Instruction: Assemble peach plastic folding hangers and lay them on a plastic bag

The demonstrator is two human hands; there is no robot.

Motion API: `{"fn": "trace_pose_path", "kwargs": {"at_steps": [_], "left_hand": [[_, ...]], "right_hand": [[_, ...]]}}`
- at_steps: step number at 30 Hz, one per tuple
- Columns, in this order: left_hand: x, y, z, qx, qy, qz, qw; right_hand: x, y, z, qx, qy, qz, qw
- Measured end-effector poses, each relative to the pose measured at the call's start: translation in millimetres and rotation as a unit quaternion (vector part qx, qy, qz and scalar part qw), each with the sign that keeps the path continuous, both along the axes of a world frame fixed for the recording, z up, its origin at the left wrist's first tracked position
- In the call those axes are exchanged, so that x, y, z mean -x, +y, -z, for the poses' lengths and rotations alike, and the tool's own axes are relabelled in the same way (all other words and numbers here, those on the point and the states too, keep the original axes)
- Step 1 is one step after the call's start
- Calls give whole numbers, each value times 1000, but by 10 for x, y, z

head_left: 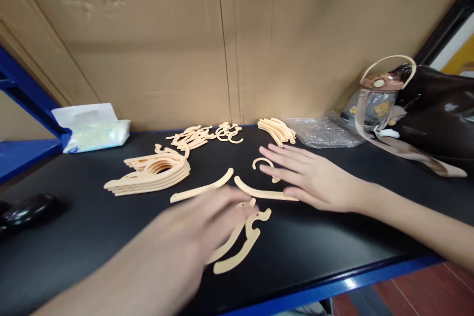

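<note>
My left hand [207,227], blurred by motion, is over a cream plastic hanger [239,256] near the front of the table; its curved arms and part of its hook show past the fingers, and the grip cannot be made out. My right hand [314,177] lies with fingers spread over a loose hanger hook [262,162] and the right end of a curved hanger arm [261,193], partly hiding both. Another curved arm [202,187] lies just beyond my left hand. Farther left is a stack of folded hangers [151,177].
At the back are piles of small hanger pieces [194,136], hooks [227,132] and curved arms [277,131]. A clear plastic bag [326,131], strapped water bottle [374,103] and black bag [440,113] are right. A tissue pack [96,131] and black mouse [31,209] are left.
</note>
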State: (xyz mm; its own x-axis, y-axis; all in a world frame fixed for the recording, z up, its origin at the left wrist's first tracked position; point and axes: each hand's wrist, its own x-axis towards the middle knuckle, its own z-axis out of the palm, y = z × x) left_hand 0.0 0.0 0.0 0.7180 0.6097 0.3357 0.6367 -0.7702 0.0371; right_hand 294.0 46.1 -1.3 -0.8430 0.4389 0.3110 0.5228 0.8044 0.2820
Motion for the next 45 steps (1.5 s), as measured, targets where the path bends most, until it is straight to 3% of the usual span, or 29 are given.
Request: {"fn": "trace_pose_path", "kwargs": {"at_steps": [3,7,12,27,30,32,34,35,38,41,43,45], "left_hand": [[-116,424,-94,-7,28,-27,999],[-157,698,42,17,41,-92,995],[-93,639,186,55,48,-87,993],[-79,685,240,72,-8,-48,996],[-74,672,227,75,-11,-43,996],[-80,662,220,72,-11,-51,996],[-92,652,215,65,-9,-64,996],[-100,648,214,61,-7,-69,996],[-119,640,214,58,-7,-76,995],[-127,637,220,74,-14,-84,994],[-125,635,226,94,-13,-91,991],[-120,631,233,109,-12,-95,989]], "right_hand": [[43,301,58,5,-20,5,1000],[86,392,119,2,-29,-7,1000],[45,372,153,13,-10,10,1000],[65,222,131,10,2,-2,1000],[64,213,138,49,29,-10,998],[75,198,128,121,88,-14,989],[93,184,110,247,195,-9,949],[100,181,102,322,255,-1,912],[92,214,100,505,405,14,762],[32,298,135,587,493,11,642],[-15,357,163,610,524,19,595],[-49,400,182,621,539,28,568]]}}
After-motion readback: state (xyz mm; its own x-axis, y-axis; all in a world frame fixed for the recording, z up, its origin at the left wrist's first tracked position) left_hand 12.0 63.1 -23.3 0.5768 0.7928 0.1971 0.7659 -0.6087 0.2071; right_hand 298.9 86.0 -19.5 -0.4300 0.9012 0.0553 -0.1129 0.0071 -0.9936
